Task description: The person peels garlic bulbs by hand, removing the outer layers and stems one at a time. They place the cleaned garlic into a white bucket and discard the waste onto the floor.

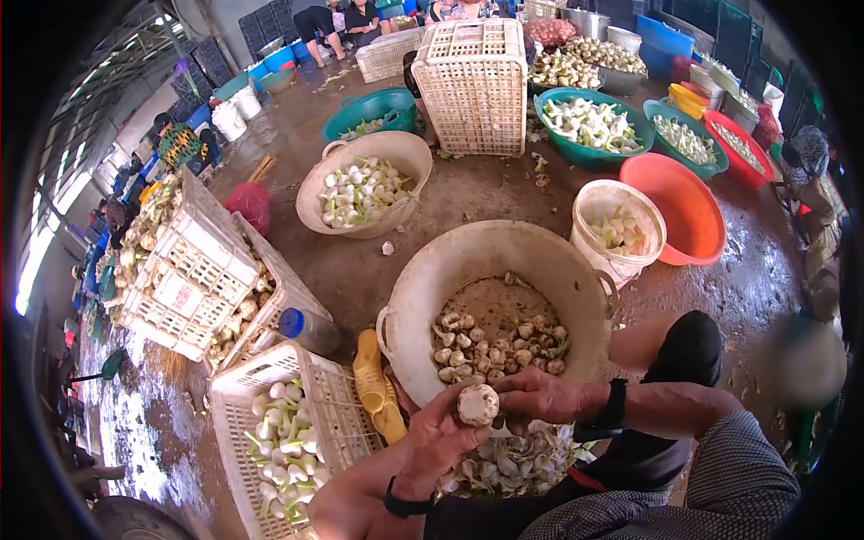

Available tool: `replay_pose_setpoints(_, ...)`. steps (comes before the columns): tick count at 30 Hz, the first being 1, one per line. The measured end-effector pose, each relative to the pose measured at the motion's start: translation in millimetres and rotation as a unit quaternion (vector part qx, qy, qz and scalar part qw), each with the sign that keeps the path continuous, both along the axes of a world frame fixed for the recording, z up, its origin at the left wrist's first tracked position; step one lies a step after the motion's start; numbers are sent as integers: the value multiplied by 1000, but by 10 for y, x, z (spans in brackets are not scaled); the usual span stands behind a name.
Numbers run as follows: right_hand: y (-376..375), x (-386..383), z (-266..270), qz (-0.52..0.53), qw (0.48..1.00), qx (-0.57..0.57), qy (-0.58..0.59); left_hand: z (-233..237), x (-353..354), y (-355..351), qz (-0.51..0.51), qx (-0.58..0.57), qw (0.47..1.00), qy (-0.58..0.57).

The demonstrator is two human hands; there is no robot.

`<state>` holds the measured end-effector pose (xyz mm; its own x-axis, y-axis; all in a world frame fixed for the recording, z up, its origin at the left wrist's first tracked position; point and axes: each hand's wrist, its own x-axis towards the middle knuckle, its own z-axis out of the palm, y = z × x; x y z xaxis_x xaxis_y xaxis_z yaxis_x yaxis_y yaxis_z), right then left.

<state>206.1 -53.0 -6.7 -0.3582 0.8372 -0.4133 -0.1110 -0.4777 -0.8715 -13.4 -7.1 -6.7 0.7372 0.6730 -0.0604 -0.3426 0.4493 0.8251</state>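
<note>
A garlic bulb [478,405], its pale cut root end facing up, sits in the fingers of my left hand [438,441]. My right hand [540,396] is closed at the bulb's right side, fingertips against it; I cannot tell what small dark thing is under those fingers. Just beyond both hands stands a large whitish tub [490,236] with unpeeled garlic bulbs [495,346] and dirt on its bottom. Below my hands, between my legs, lies a heap of garlic skins and trimmings [513,466].
Left of me are a white crate [236,423] of peeled garlic, a yellow slipper [378,387], a blue-capped jar [309,330] and stacked crates [193,288]. Ahead stand a beige basin [409,148], a white bucket [643,256], an orange basin [688,207] and a tall crate [472,90]. People sit around.
</note>
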Motion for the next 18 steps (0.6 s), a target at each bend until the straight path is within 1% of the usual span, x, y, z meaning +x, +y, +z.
replay_pose_setpoints(2, 21, -24, -2, 35, 991, 95, -93, 31, -4, -5, -4, 2, 1000, -7)
replay_pose_setpoints(3, 27, -12, -11, 36, 991, 92, -92, 39, -6, -13, 21, 23, 999, 17)
replay_pose_setpoints(4, 40, 21, -13, 2, 982, 134, -136, 34, -7, -18, 45, 45, 997, 42)
replay_pose_setpoints(5, 60, 57, -9, -32, 967, 175, -181, 16, -6, -14, 45, 42, 997, 42)
replay_pose_setpoints(6, 85, 90, 1, -45, 981, 122, -143, -11, -1, -6, 55, 63, 994, 72)
replay_pose_setpoints(7, 98, 111, 36, -45, 981, 120, -143, -40, 7, 3, 64, 83, 989, 101)
replay_pose_setpoints(8, 98, 131, 88, -28, 982, 131, -135, -79, 9, 16, 63, 80, 990, 102)
replay_pose_setpoints(10, 83, 153, 118, -17, 982, 140, -125, -148, 6, 43, 54, 186, 958, 212)
replay_pose_setpoints(11, 76, 149, 115, 2, 972, 178, -157, -148, 15, 40, 48, 184, 958, 213)
replay_pose_setpoints(12, 64, 149, 106, 20, 958, 214, -189, -137, 28, 31, 67, 286, 921, 256)
replay_pose_setpoints(13, 53, 156, 67, 17, 959, 211, -188, -134, 41, 24, 84, 384, 872, 293)
replay_pose_setpoints(14, 47, 163, 5, 29, 958, 204, -202, -142, 55, 21, 80, 383, 872, 293)
replay_pose_setpoints(16, 29, 162, -39, 41, 956, 195, -216, -152, 80, 19, 95, 450, 833, 306)
replay_pose_setpoints(18, 14, 139, -52, 34, 963, 168, -210, -141, 101, -5, 91, 451, 830, 316)
